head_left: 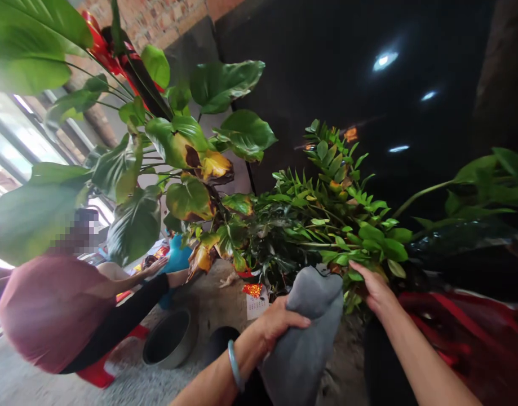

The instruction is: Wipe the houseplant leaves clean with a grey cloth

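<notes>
A grey cloth hangs bunched in my left hand, the thumb and fingers closed round it. That wrist wears a pale bangle. Just right of the cloth, my right hand reaches into a potted plant's glossy green leaves. One finger is stretched out against the foliage; its other fingers are partly hidden, and it shows no grip on a stem. The plant's lower part is covered by the cloth and hands.
Left stands a tall broad-leaved plant with yellowed, browned leaves. A person in a pink top sits on a red stool, beside a dark grey tub. Red plastic lies at right; a glossy black panel stands behind.
</notes>
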A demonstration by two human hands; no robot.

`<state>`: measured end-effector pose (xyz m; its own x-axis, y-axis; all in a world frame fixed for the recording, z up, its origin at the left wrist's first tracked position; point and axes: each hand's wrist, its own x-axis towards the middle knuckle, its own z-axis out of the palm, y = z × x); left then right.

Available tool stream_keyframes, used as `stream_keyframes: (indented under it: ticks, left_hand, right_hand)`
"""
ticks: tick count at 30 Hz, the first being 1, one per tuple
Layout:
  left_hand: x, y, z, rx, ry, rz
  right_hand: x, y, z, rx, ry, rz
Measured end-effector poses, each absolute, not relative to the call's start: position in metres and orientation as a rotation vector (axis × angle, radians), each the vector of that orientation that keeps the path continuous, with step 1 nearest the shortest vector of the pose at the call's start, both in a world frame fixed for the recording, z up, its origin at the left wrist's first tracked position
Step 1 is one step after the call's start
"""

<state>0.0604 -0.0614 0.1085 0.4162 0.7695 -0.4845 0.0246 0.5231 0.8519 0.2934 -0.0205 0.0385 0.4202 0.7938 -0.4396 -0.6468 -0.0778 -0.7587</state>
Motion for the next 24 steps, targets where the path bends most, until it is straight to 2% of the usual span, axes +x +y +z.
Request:
stream_keyframes:
  ticks: [2,5,8,10,14,16,19,24]
  left_hand:
    - [0.055,-0.057,0.128,0.925,0.991,0.645]
    - [0.051,-0.026,0.169,0.924,0.940,0.995]
    - [0.052,-0.002,0.180,0.840,1.019,1.218]
    - [0.056,-0.005,0.163,0.829,1.099,1.104]
    - [0.058,-0.044,0.113,0.941,1.071,0.634]
    - [0.057,-0.059,0.108,0.968,1.010,0.545]
    - [0.056,-0.054,0.134,0.964,0.942,0.660]
    - [0.063,-0.004,0.178,0.821,0.937,1.180]
  right_hand:
    - [0.296,-0.020,0.038,-1.120,-0.183,1.203]
    - [0.296,-0.017,0.038,-1.102,-0.203,1.203]
    - [0.293,-0.015,0.039,-1.115,-0.198,1.208]
    - [0.291,-0.015,0.039,-1.134,-0.188,1.214]
    - [0.291,-0.019,0.040,-1.157,-0.170,1.221]
    - [0.293,-0.020,0.041,-1.160,-0.169,1.221]
    - [0.294,-0.021,0.043,-1.162,-0.181,1.221]
    - [0.289,-0.020,0.044,-1.212,-0.207,1.224]
